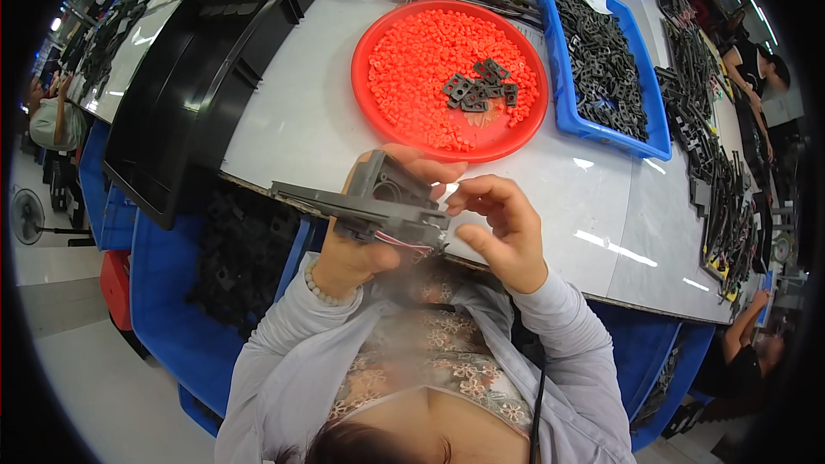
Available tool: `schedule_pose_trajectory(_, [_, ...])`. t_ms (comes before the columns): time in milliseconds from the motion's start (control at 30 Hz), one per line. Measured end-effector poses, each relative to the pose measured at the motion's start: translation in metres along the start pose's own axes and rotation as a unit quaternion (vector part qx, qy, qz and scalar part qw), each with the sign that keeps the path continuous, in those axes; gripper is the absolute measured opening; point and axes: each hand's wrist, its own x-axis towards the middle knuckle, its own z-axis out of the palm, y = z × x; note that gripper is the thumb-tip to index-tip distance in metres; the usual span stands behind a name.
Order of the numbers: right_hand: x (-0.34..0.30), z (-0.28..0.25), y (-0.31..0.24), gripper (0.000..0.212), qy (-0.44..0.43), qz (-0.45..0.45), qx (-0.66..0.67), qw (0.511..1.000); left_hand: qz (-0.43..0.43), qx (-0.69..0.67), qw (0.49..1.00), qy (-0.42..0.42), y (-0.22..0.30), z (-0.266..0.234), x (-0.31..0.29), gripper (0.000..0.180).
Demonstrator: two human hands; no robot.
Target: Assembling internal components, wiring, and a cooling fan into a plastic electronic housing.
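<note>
Nearest the body, the left hand (352, 249) grips a grey plastic assembly (369, 202) from below, fingers and thumb clamped around its boxy middle; a long flat arm of the part juts out to the person's left, and thin red wires (404, 243) trail from its underside. The right hand (503, 232) sits just beside it, thumb and forefinger pinched together at the part's right end (whether something tiny sits between them is too small to tell), the other fingers loosely curled. The assembly hangs in the air over the near edge of the pale table (601, 206); below that edge, at the person's left, a blue bin (163, 309) holds dark plastic pieces.

Further out on the table, a round red tray (369, 112) lies heaped with small orange beads (412, 60); a few dark grey clips (477, 90) rest on top of them; just to its right, a blue tray (567, 120) is filled with black parts. To the left, a large black moulded tray (198, 77) lies tilted over the table's edge; at the far right a row of black frames (722, 198) runs along the table, where other people's arms are at work.
</note>
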Motion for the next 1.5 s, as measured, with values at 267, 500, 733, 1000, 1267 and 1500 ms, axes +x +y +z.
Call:
schedule_pose_trajectory(267, [0.017,-0.014,0.009,0.061,-0.308,0.171,0.239,0.905,-0.039,0.006,0.999,0.018,0.016,0.015,0.007,0.094])
schedule_pose_trajectory(500, [0.012,0.001,0.013,0.056,-0.359,0.205,0.284,0.865,-0.052,0.005,0.999,-0.004,0.022,0.01,0.002,0.079])
schedule_pose_trajectory(733, [-0.01,0.017,0.011,0.058,-0.309,0.269,0.392,0.824,-0.062,-0.028,0.997,-0.02,0.028,0.015,0.003,0.069])
schedule_pose_trajectory(1000, [-0.016,0.02,-0.005,0.059,-0.2,0.33,0.286,0.877,-0.029,0.111,0.992,0.045,0.024,0.001,0.001,0.063])
schedule_pose_trajectory(1267, [-0.013,0.006,-0.029,0.028,-0.044,-0.014,-0.306,0.951,0.005,0.156,0.984,0.082,0.018,0.002,-0.002,0.061])
schedule_pose_trajectory(1500, [-0.011,0.002,-0.02,0.032,0.053,-0.179,-0.339,0.922,0.027,0.114,0.99,0.085,0.012,0.002,-0.004,0.059])
